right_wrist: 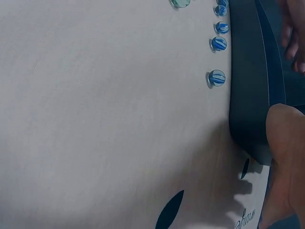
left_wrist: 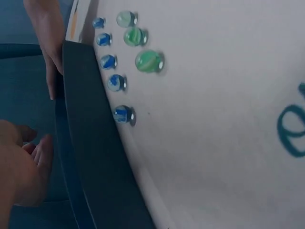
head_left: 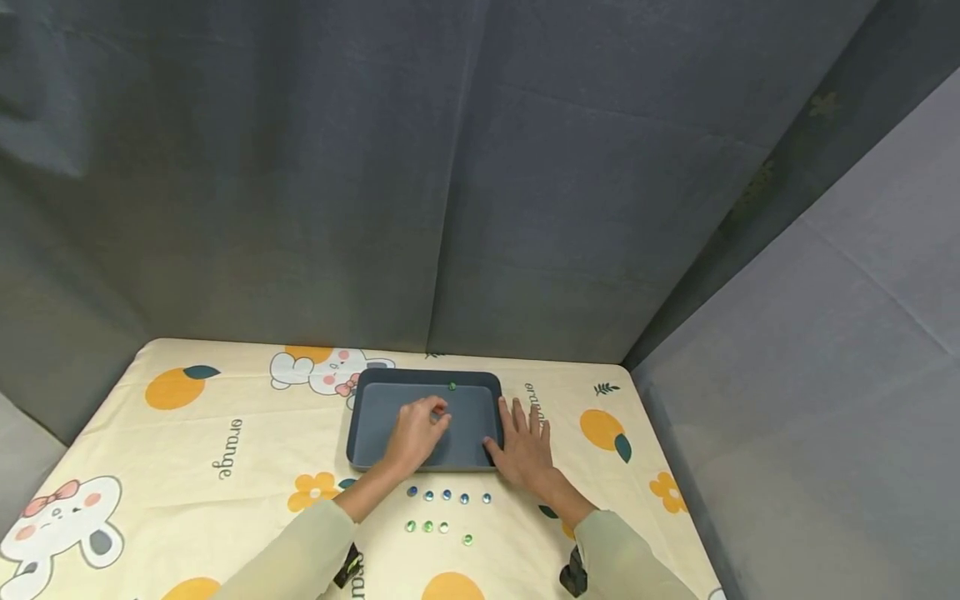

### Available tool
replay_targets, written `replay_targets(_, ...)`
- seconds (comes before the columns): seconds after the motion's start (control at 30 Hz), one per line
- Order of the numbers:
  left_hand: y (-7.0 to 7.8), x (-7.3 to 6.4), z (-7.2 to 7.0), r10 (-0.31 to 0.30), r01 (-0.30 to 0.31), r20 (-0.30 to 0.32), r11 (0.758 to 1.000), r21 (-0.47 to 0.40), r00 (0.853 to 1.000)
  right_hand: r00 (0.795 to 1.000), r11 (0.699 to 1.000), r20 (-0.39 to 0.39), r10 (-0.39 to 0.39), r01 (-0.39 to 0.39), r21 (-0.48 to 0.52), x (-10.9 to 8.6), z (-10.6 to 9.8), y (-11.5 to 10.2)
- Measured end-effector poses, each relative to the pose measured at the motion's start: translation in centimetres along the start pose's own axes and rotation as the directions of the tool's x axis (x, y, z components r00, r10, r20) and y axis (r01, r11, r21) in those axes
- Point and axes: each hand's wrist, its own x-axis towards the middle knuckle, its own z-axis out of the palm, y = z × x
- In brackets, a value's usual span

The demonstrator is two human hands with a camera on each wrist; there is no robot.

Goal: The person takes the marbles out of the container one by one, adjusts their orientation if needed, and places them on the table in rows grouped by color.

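Observation:
My left hand [head_left: 418,433] hovers over the dark grey baking tray [head_left: 427,463], its fingers loosely bent with no marble showing between them. In the left wrist view the same hand [left_wrist: 26,162] appears above the tray floor, thumb near the fingertips. One green marble [head_left: 452,386] lies inside the tray by its far wall. My right hand [head_left: 523,450] rests on the tray's right rim, fingers spread and thumb over the inside edge. In front of the tray, several blue marbles [head_left: 447,495] form a row, with several green marbles [head_left: 428,527] in a second row nearer me.
A cream cloth [head_left: 277,454] printed with oranges, flowers and rabbits covers the table. Behind the table hangs a dark grey curtain [head_left: 337,208], and a lighter grey panel [head_left: 825,375] stands along the right side.

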Motion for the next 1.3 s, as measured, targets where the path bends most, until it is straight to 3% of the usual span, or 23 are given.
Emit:
replay_targets(0.3,-1.6,1.4,1.9,-0.131,0.13,0.058,0.991,0.019,0.99,1.0,1.0,0.005,-0.003,0.003,0.018,-0.2,-0.2,-0.1)
replay_targets(0.53,-2.7,2.8,2.8,-0.207,0.208,0.044,0.978,-0.018,0.977,1.0,1.0,0.014,0.008,-0.008,-0.009,-0.2,-0.2,-0.2)
replay_targets(0.8,-3.6,4.0,4.1,-0.333,0.333,0.014,0.943,-0.012,0.943,0.999,1.0,0.028,0.022,-0.021,-0.013,-0.2,-0.5,-0.4)
replay_targets(1.07,-3.3,4.5,4.5,-0.328,0.328,-0.01,0.945,-0.012,0.945,0.999,1.0,0.031,0.009,-0.009,-0.012,-0.3,-0.4,-0.4)
replay_targets(1.3,-3.7,5.5,5.8,-0.342,0.346,-0.072,0.937,0.041,0.937,1.0,1.0,0.03,0.004,-0.003,-0.025,0.1,0.2,0.3)
